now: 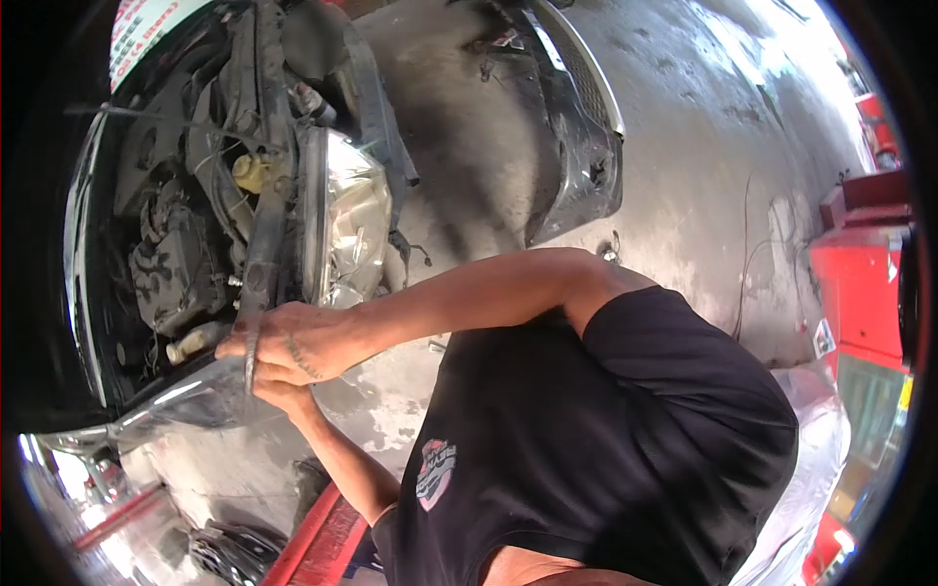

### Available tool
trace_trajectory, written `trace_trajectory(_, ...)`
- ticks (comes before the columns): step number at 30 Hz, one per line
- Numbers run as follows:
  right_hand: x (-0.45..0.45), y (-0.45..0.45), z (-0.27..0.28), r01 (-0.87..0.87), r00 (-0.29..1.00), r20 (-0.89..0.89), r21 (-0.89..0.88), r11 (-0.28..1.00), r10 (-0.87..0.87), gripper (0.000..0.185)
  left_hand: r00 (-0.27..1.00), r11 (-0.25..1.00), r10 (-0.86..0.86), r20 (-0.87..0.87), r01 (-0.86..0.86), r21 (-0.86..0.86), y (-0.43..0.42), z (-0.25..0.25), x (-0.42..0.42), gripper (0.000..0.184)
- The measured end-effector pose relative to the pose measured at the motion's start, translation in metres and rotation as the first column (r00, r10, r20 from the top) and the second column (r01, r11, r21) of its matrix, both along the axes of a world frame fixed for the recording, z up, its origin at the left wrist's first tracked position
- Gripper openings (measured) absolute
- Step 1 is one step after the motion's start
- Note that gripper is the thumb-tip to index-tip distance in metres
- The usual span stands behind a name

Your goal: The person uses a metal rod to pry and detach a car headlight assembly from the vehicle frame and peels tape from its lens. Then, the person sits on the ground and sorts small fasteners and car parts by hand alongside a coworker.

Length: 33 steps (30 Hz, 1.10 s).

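At the front corner of a car with its engine bay uncovered, my right hand (pixel 311 344) is closed, its fingers curled at the front edge of the dark fender (pixel 191 396). Just below it, my left hand (pixel 283 393) is also closed at that edge, partly covered by the right hand. Their fingertips are mostly hidden, and any small item between them cannot be made out. The headlight (pixel 354 220) sits just above my hands, its lens clear and shiny. Beside my right fingers is a pale reservoir (pixel 198 342) inside the engine bay.
A detached bumper cover (pixel 581 156) lies on the concrete floor ahead. A yellow cap (pixel 251 173) shows in the engine bay (pixel 176 264). On the right stands a red tool cabinet (pixel 860 293). A red beam (pixel 318 537) and dark parts (pixel 234 552) are at lower left.
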State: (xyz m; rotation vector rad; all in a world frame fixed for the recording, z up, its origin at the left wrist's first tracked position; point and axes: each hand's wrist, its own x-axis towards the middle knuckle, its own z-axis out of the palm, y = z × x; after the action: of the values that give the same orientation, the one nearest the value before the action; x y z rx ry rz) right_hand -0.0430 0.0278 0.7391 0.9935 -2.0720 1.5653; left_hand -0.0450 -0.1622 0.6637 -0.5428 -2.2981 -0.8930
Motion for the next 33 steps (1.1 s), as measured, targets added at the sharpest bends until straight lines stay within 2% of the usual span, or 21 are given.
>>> trace_trajectory(1,0.000,-0.002,-0.003,0.019,1.000,0.006,-0.006,1.000,-0.019,0.042,0.992,0.996,0.082,-0.099,-0.077,0.048,0.004,-0.001,0.004,0.036)
trace_trajectory(2,0.002,-0.003,-0.004,0.044,0.999,-0.002,-0.041,0.998,-0.044,0.042,0.993,0.949,-0.047,0.104,0.011,0.317,0.005,0.004,0.006,0.031)
trace_trajectory(3,0.004,-0.003,-0.005,0.071,0.997,-0.005,-0.078,0.994,-0.072,0.043,0.991,0.951,-0.067,0.118,0.027,0.308,0.005,-0.003,0.005,0.031)
trace_trajectory(4,-0.001,-0.010,-0.009,0.050,0.994,-0.089,-0.212,0.976,-0.070,0.041,0.991,0.981,0.136,-0.004,-0.134,0.142,0.004,-0.016,0.002,0.029)
trace_trajectory(5,-0.001,-0.014,-0.011,0.084,0.993,-0.065,-0.227,0.970,-0.101,0.041,0.941,0.953,0.298,-0.160,-0.303,-0.009,0.005,-0.023,0.002,0.027)
trace_trajectory(6,0.002,-0.017,-0.010,0.104,0.993,-0.038,-0.180,0.978,-0.112,0.037,0.928,0.942,0.331,-0.172,-0.335,0.007,0.008,-0.023,0.003,0.027)
trace_trajectory(7,0.007,-0.021,-0.009,0.122,0.992,-0.009,-0.133,0.984,-0.124,0.034,0.930,0.941,0.335,-0.148,-0.339,0.002,0.012,-0.024,0.006,0.027)
trace_trajectory(8,0.017,-0.031,-0.002,0.299,0.954,0.016,-0.140,0.944,-0.300,0.030,0.925,0.933,0.357,-0.131,-0.360,-0.001,0.013,-0.023,0.007,0.027)
trace_trajectory(9,0.017,-0.026,-0.006,0.328,0.945,0.039,-0.150,0.933,-0.326,0.030,0.922,0.929,0.367,-0.121,-0.369,0.006,0.010,-0.021,0.005,0.027)
trace_trajectory(12,0.009,-0.019,-0.018,0.157,0.985,-0.054,-0.151,0.976,-0.167,0.028,0.919,0.922,0.381,-0.099,-0.385,-0.025,0.004,-0.017,0.003,0.027)
trace_trajectory(13,0.007,-0.020,-0.022,0.170,0.983,-0.035,-0.166,0.971,-0.178,0.028,0.916,0.918,0.390,-0.092,-0.395,-0.039,0.001,-0.015,0.002,0.027)
trace_trajectory(15,0.009,-0.019,-0.025,0.195,0.965,-0.137,-0.188,0.963,-0.222,0.030,0.914,0.914,0.397,-0.081,-0.402,-0.061,-0.001,-0.012,0.001,0.028)
trace_trajectory(19,0.015,-0.007,-0.023,0.166,0.972,-0.141,-0.170,0.971,-0.190,0.037,0.912,0.905,0.406,-0.065,-0.411,-0.112,-0.004,-0.006,-0.001,0.028)
trace_trajectory(21,0.017,-0.018,-0.017,0.233,0.966,-0.074,-0.177,0.956,-0.249,0.037,0.909,0.899,0.413,-0.058,-0.417,-0.133,-0.003,-0.002,-0.001,0.028)
trace_trajectory(23,0.012,-0.020,-0.015,0.079,0.993,-0.090,-0.019,0.997,-0.080,0.037,0.905,0.892,0.422,-0.050,-0.425,-0.156,-0.002,0.001,-0.002,0.028)
trace_trajectory(27,0.012,-0.021,-0.015,0.144,0.980,-0.133,-0.039,0.989,-0.148,0.034,0.894,0.876,0.447,-0.030,-0.444,-0.188,0.003,0.004,-0.002,0.028)
trace_trajectory(28,0.011,-0.022,-0.016,0.106,0.987,-0.104,-0.136,0.985,-0.120,0.036,0.890,0.870,0.455,-0.027,-0.451,-0.199,0.003,0.006,-0.002,0.028)
trace_trajectory(29,0.009,-0.022,-0.021,0.085,0.989,-0.110,-0.139,0.987,-0.101,0.036,0.885,0.863,0.465,-0.027,-0.460,-0.211,0.004,0.007,-0.002,0.028)
trace_trajectory(31,0.000,-0.034,-0.024,0.175,0.972,-0.139,-0.113,0.978,-0.190,0.037,0.863,0.831,0.505,-0.005,-0.487,-0.269,0.008,0.014,-0.004,0.028)
trace_trajectory(32,0.007,-0.030,-0.015,0.239,0.969,-0.041,-0.083,0.967,-0.243,0.032,0.831,0.792,0.556,0.027,-0.520,-0.321,0.022,0.019,-0.003,0.028)
trace_trajectory(33,0.011,-0.051,-0.011,0.329,0.903,0.369,-0.266,0.906,-0.220,0.025,0.766,0.720,0.637,0.082,-0.554,-0.417,0.040,0.023,-0.001,0.028)
